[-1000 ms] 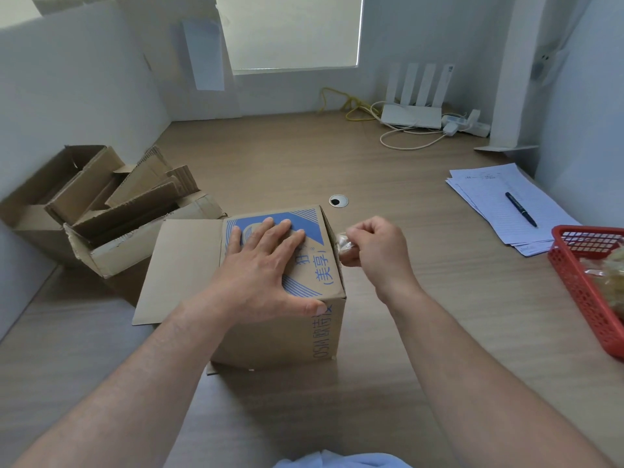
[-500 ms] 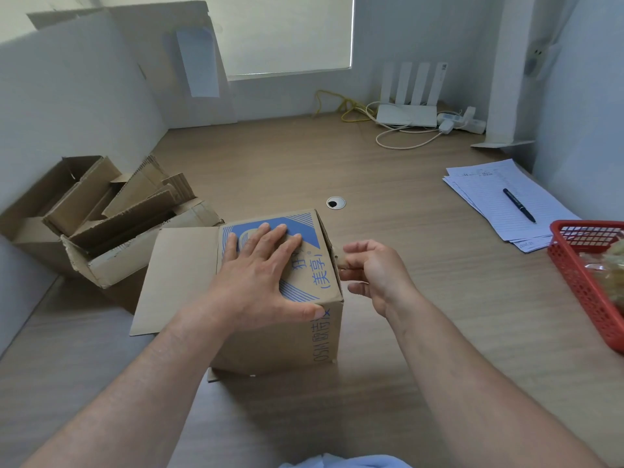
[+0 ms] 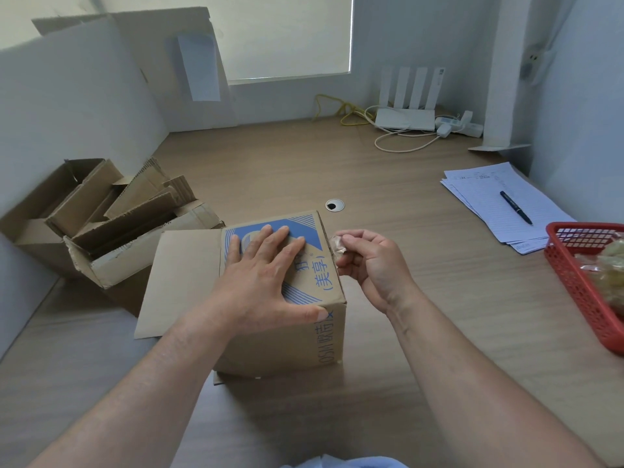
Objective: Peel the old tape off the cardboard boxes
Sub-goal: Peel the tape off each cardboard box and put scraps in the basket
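The left hand (image 3: 263,278) lies flat on top of the box (image 3: 287,346). Its fingers (image 3: 273,241) are straight and spread wide over the blue print, the thumb lies along the near top edge, and the forearm comes in from 7 o'clock. The right hand (image 3: 374,261) hovers just beside the box's right top edge, at 3 o'clock of the left hand, palm turned toward the box. Its thumb and forefinger pinch a crumpled wad of clear tape (image 3: 338,245); the other fingers are curled under. The tape sits right at the box edge; whether it is stuck there cannot be told. The box stands mid-counter (image 3: 388,184), with one flap (image 3: 182,282) folded out flat toward 9 o'clock.

At 9 to 10 o'clock of it, two open boxes (image 3: 33,231) against the wall hold folded cardboard pieces. At 3 o'clock a red basket (image 3: 574,287) holds pale crumpled clumps, too blurred to name. At 2 o'clock a pen (image 3: 516,207) lies on papers (image 3: 479,190).
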The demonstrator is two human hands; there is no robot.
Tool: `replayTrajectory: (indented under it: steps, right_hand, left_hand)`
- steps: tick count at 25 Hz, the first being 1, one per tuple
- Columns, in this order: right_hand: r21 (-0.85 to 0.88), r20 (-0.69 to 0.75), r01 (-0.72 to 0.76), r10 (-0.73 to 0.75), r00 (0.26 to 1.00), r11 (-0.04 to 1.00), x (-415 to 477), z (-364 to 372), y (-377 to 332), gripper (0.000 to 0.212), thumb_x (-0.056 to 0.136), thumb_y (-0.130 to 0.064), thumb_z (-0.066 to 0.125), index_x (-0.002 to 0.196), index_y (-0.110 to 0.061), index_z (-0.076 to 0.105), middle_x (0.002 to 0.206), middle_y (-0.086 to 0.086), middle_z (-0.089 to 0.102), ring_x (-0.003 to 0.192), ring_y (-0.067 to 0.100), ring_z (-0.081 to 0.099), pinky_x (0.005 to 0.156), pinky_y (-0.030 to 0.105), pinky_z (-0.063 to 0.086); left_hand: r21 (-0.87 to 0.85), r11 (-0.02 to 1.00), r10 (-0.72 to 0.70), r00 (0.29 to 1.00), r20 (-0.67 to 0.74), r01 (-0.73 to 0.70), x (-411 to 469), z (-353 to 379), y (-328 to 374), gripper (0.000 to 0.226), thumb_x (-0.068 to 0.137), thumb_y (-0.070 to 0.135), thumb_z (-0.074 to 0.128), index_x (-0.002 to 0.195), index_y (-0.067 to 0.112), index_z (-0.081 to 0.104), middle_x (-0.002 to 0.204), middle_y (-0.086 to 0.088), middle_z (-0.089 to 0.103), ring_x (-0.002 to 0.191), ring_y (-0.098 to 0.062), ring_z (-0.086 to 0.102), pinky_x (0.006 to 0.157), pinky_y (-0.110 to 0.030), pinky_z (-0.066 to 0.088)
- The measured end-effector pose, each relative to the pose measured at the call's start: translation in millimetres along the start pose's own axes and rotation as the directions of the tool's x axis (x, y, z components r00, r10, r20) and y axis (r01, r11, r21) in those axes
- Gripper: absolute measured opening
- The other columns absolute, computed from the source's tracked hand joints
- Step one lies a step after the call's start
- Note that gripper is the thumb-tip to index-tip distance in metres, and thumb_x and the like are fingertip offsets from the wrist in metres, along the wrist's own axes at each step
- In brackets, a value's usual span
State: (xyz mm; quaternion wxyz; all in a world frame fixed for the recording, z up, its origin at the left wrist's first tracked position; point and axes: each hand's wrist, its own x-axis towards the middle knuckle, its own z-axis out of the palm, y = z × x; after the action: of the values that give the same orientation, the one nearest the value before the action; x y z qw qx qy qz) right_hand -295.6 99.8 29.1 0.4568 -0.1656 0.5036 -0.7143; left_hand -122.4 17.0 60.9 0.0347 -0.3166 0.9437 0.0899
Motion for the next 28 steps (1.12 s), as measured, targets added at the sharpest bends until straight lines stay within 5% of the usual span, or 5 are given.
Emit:
replayTrajectory:
  steps: [10,13,17,21,28]
  right_hand:
    - [-0.038,0.246,0.251,-0.234,0.941,0.967,-9,57,-64,0.018,0.092,0.003,0.049,0.086,-0.006,0.063,0.059,0.001,0.058,0.046,0.008,0.052,0.04,0.016,0.039]
    - [-0.215,0.345,0.237,-0.153,0.926,0.947,-14,80,-50,0.017,0.091,0.004,0.05,0.084,-0.005,0.063,0.062,0.006,0.056,0.046,0.011,0.054,0.04,0.018,0.045]
    - [-0.377,0.375,0.192,-0.04,0.926,0.906,-10,106,-17,0.016,0.092,0.004,0.051,0.084,-0.004,0.062,0.062,0.008,0.055,0.046,0.012,0.054,0.042,0.021,0.048]
    - [-0.602,0.368,0.199,0.047,0.929,0.773,-4,127,21,0.022,0.091,-0.001,0.049,0.078,-0.014,0.061,0.055,0.006,0.056,0.047,0.019,0.054,0.048,0.028,0.048]
    - [-0.761,0.172,0.06,0.112,0.979,0.646,-3,97,66,0.018,0.085,0.001,0.043,0.088,-0.017,0.045,0.067,0.011,0.057,0.033,0.009,0.049,0.036,0.02,0.038]
  left_hand:
    - [-0.554,0.815,-0.069,0.92,-0.385,-0.171,-25,-7,9,0.099,0.059,0.085,0.048,0.142,0.048,0.01,0.16,0.007,0.009,0.147,-0.007,0.003,0.12,-0.044,0.012]
    - [-0.785,0.584,-0.146,0.924,-0.353,-0.208,-32,14,11,0.108,0.062,0.071,0.062,0.149,0.034,0.01,0.157,0.003,0.018,0.145,-0.014,0.018,0.117,-0.047,0.024]
    - [-0.88,0.456,-0.279,0.916,-0.287,-0.137,-46,41,-9,0.094,0.063,0.064,0.063,0.14,0.052,0.01,0.155,0.01,0.022,0.142,-0.01,0.026,0.115,-0.045,0.029]
    - [-0.976,0.186,-0.384,0.906,-0.177,-0.111,-60,66,-19,0.08,0.072,0.055,0.061,0.139,0.051,0.018,0.14,0.025,0.038,0.121,0.009,0.047,0.094,-0.019,0.047]
    - [-0.968,0.237,-0.419,0.908,-0.03,0.077,-56,103,-34,0.07,0.091,0.01,0.055,0.149,0.03,0.021,0.139,0.012,0.037,0.113,0.015,0.044,0.077,0.003,0.035]
